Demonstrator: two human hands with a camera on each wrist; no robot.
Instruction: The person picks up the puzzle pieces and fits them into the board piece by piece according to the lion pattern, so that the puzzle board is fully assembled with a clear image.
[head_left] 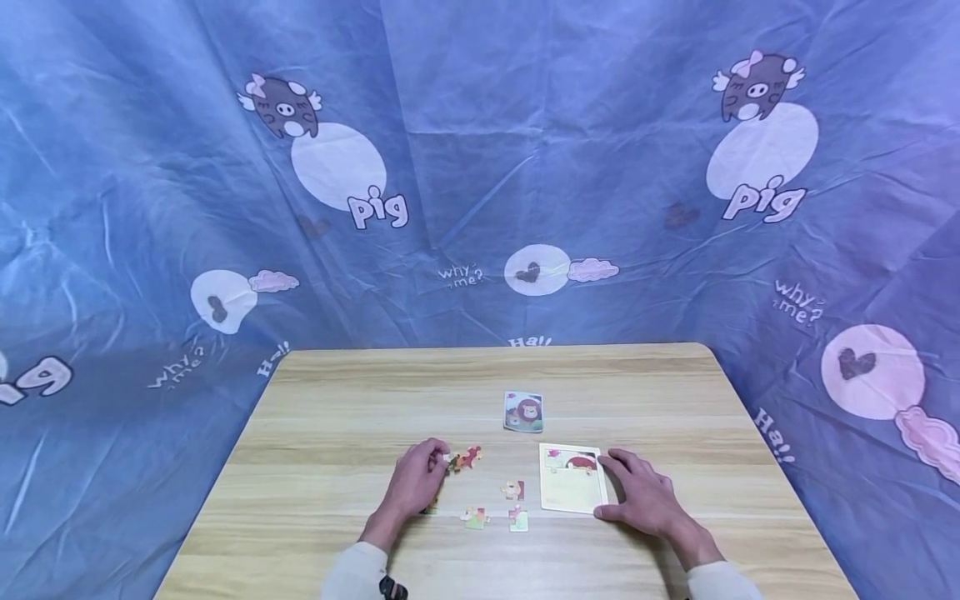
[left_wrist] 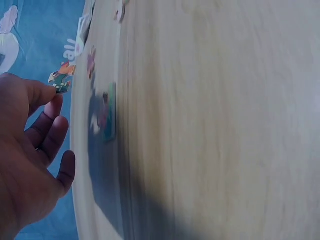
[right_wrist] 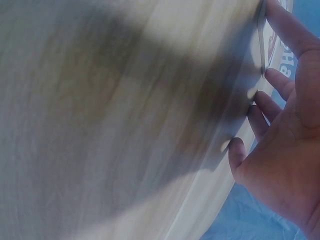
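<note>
My left hand point(head_left: 417, 477) pinches a green and orange jigsaw piece point(left_wrist: 61, 77) between thumb and forefinger, raised off the table in the left wrist view. Just beyond its fingertips in the head view lies a reddish jigsaw piece point(head_left: 472, 455). My right hand point(head_left: 643, 493) rests at the right edge of a cream puzzle tray point(head_left: 570, 498), thumb by the lower corner and forefinger near the upper one. Along the tray's upper part sit a few fitted pieces, one of them dark red point(head_left: 581, 461). In the right wrist view the fingers point(right_wrist: 277, 82) touch down loosely spread.
Loose jigsaw pieces lie left of the tray: one with an animal face point(head_left: 513, 490), one with green point(head_left: 475, 517) and a pale green one point(head_left: 518, 520). Another is partly hidden under the left hand. A lion picture card point(head_left: 523, 412) lies farther back on the wooden table point(head_left: 360, 383).
</note>
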